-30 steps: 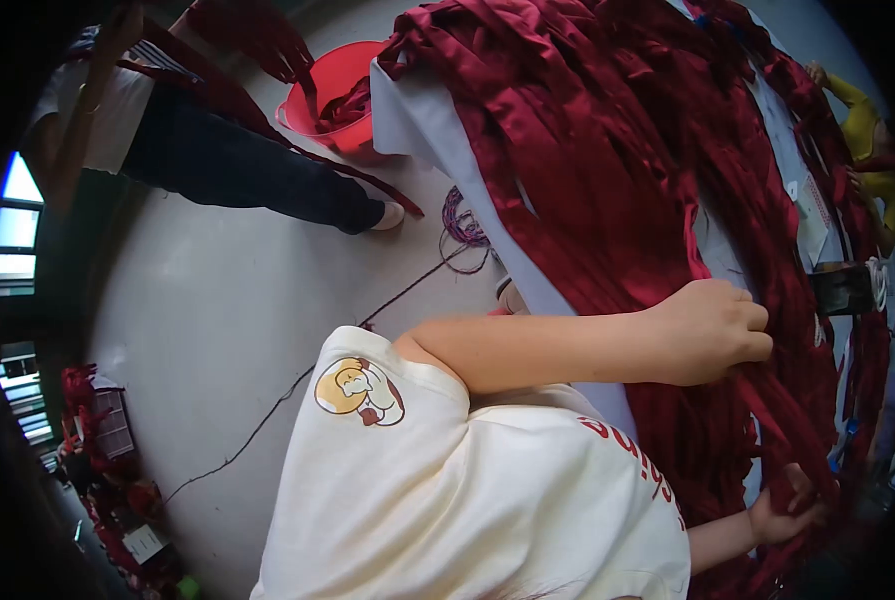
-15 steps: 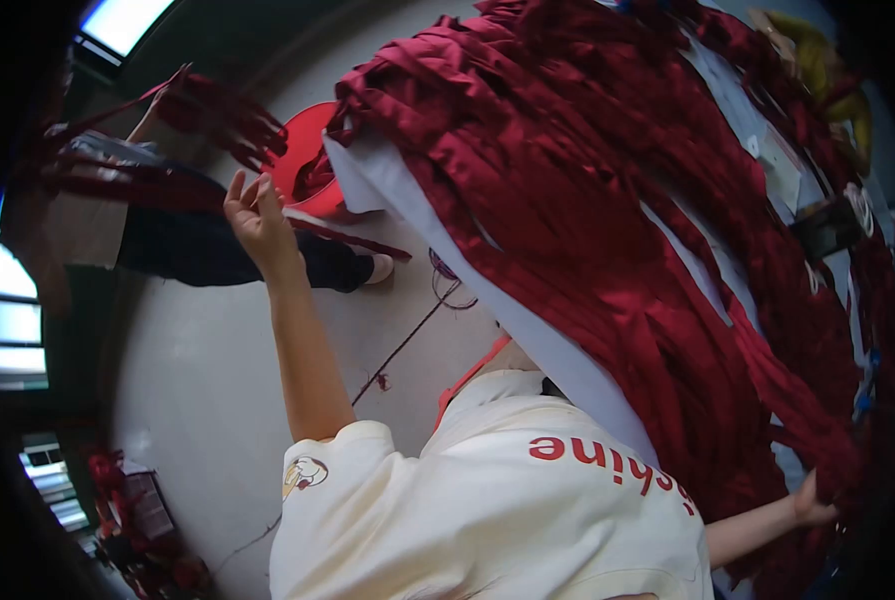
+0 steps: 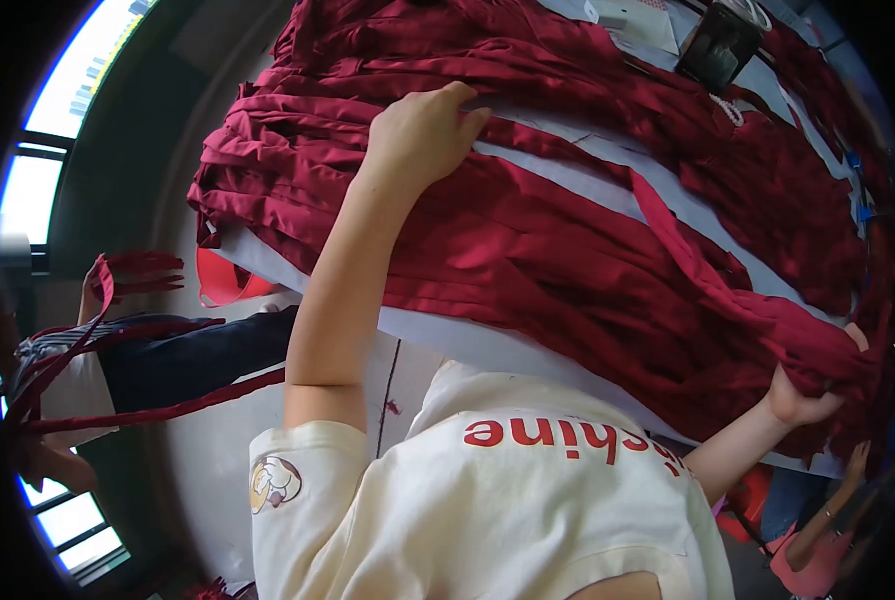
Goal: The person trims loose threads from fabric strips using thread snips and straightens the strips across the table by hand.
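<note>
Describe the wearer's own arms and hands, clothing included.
The left hand and right hand wear no gloves. The left arm leaves a short cream sleeve with a round yellow-and-white cartoon print. The cream shirt has red lettering; its right sleeve is not clearly visible.

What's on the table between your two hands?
Between the left hand and the right hand lie long red cloth strips, with white tabletop peeking through. The head view shows it.

Blown-out windows (image 3: pixel 32 200), dim edges
Fisheye distortion bends the rim into black corners; soft shadows line the red cloth (image 3: pixel 467 240) in its folds; the right edge blurs.
</note>
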A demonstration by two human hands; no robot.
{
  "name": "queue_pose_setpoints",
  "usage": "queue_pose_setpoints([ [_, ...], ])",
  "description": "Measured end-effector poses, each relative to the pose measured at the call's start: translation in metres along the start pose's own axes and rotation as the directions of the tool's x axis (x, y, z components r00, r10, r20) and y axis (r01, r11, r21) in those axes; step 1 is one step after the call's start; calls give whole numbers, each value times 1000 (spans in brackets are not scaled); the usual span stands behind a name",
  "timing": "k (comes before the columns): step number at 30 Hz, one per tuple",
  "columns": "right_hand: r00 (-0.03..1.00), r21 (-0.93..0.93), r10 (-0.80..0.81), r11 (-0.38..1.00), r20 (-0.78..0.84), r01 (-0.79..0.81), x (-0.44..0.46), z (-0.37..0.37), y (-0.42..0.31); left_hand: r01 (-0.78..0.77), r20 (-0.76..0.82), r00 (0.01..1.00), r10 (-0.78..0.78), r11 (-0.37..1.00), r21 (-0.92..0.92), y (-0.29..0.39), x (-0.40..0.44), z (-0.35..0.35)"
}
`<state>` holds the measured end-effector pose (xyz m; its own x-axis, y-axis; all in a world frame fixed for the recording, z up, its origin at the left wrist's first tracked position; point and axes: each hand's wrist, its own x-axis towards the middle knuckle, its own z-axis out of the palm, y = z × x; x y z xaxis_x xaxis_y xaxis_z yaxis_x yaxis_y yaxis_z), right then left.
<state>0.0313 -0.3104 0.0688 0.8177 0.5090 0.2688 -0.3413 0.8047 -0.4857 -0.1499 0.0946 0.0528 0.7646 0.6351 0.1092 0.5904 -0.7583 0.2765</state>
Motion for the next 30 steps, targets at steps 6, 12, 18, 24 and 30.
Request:
queue_pose_setpoints([
  [6,977,108,63,990,205,-86,2,4,2,42,173,982,-75,981,188,16,20,46],
  [12,998,0,5,1000,66,-5,6,2,6,-128,-309,933,183,973,190,30,12,52],
  [18,997,-233,-60,970,42,68,2,-7,0,-246,-396,903,164,955,-164,29,-2,12],
  [24,969,28,138,989,205,-147,5,-2,1,43,-716,670,197,952,302,-107,4,-46],
  [30,999,-39,34,999,-30,-35,3,-17,5,191,-205,973,-107,870,454,-118,1,-78],
])
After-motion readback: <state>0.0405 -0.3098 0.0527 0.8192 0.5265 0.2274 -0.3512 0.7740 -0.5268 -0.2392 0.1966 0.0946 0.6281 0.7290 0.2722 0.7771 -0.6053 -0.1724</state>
